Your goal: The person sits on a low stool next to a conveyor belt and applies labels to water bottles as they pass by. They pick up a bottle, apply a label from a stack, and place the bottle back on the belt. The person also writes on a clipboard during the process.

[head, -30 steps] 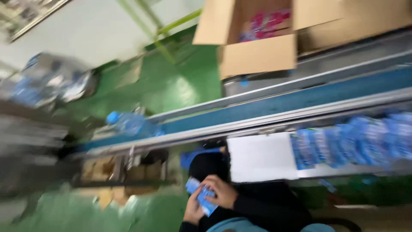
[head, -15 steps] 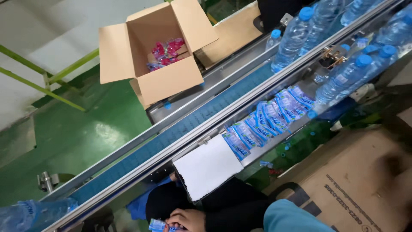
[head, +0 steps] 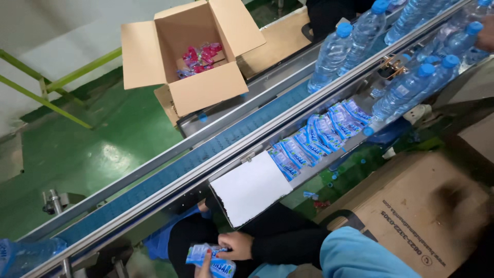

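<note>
Running slantwise well above the fingers, a long conveyor belt (head: pixel 216 149) with metal rails. Beyond it, far from the fingers, an open cardboard box (head: pixel 206 90) with pink packets (head: pixel 200 55) inside. To the lower right, another brown carton (head: pixel 411 216), partly blurred. Up at the far right, well apart from the fingers, clear water bottles (head: pixel 334 56) with blue caps standing on and beside the belt. Just above the fingers, a blank white sheet (head: pixel 252 188) on a shelf; next to it, a row of overlapping blue labels (head: pixel 319 136). Low in the frame, right hand (head: pixel 235 246) curled, fingers pressed on the top edge of a small stack of blue labels (head: pixel 211 260). Left hand (head: pixel 205 267) under the stack, mostly cut off, thumb against it; rest of the grip cannot tell.
</note>
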